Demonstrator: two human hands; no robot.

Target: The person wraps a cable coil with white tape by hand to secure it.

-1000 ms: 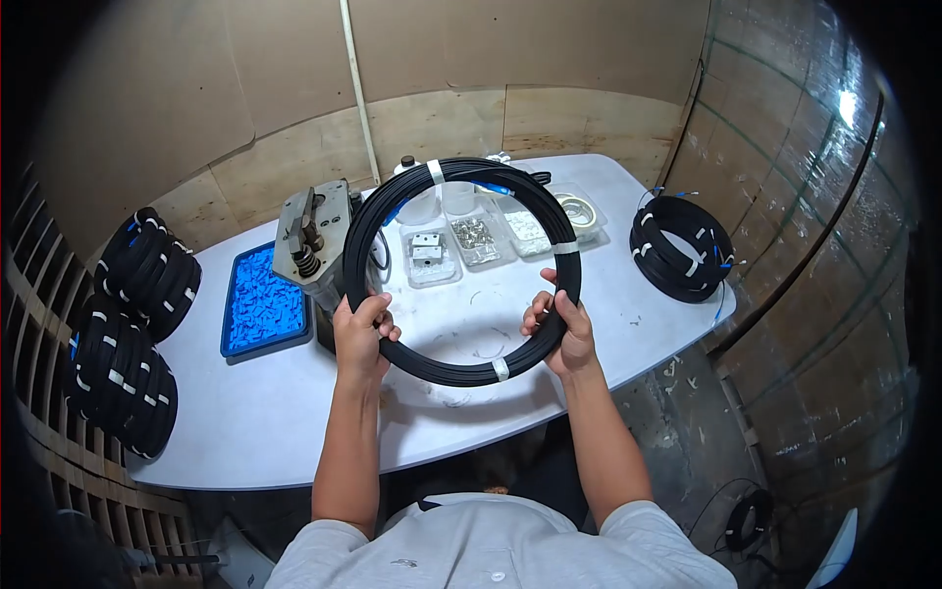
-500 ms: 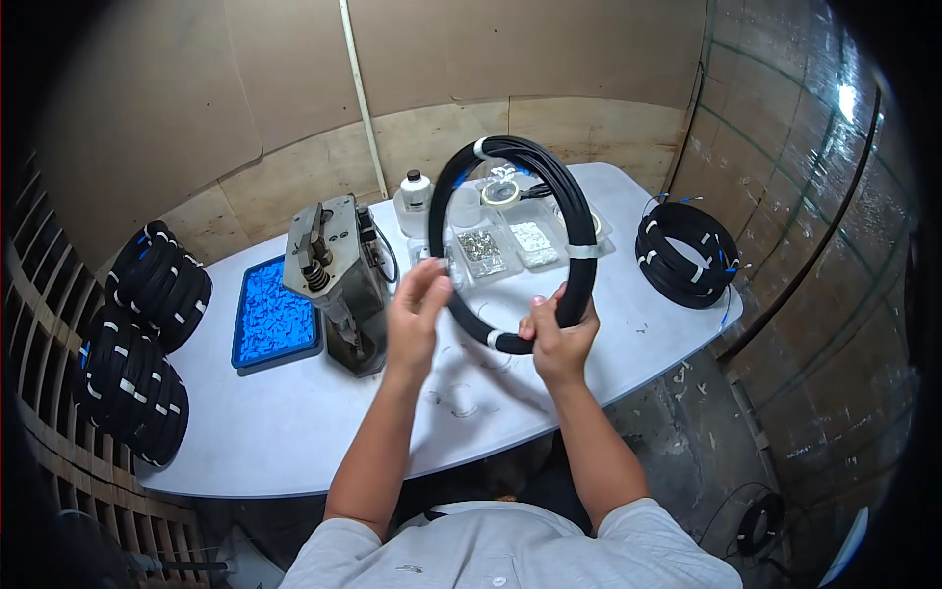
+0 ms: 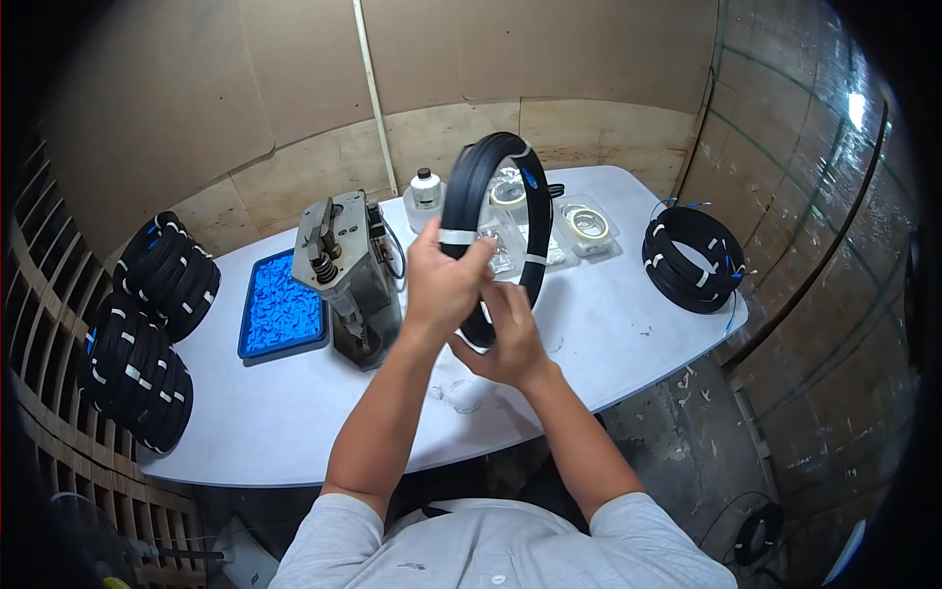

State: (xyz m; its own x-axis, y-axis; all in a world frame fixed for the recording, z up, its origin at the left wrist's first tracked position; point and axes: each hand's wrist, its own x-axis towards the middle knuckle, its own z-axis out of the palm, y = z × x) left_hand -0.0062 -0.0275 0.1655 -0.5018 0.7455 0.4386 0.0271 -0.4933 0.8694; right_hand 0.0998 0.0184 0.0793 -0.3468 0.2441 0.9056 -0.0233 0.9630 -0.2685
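Observation:
A black cable coil (image 3: pixel 466 191), bound with white tape bands and showing a bit of blue on its inner side, is held up above the table, turned partly edge-on. My left hand (image 3: pixel 444 285) is closed on its near left side, just below a white band. Lower down, my right hand (image 3: pixel 508 339) has its thumb and fingers around the bottom of the coil; part of that grip is hidden. Behind the coil, clear trays of small parts (image 3: pixel 502 257) are partly covered by it.
A metal bench machine (image 3: pixel 348 265) stands left of my hands, beside a blue tray (image 3: pixel 285 351) of small blue pieces. Stacked black coils (image 3: pixel 137 363) lie at the left edge, another coil pile (image 3: pixel 692 260) at the right. Tape rolls (image 3: pixel 587 224) and a white bottle (image 3: pixel 425 188) sit behind.
The coil has turned from facing me to nearly edge-on. My left hand, apart from it or barely touching before, now grips its left side. My right hand has shifted left along the bottom.

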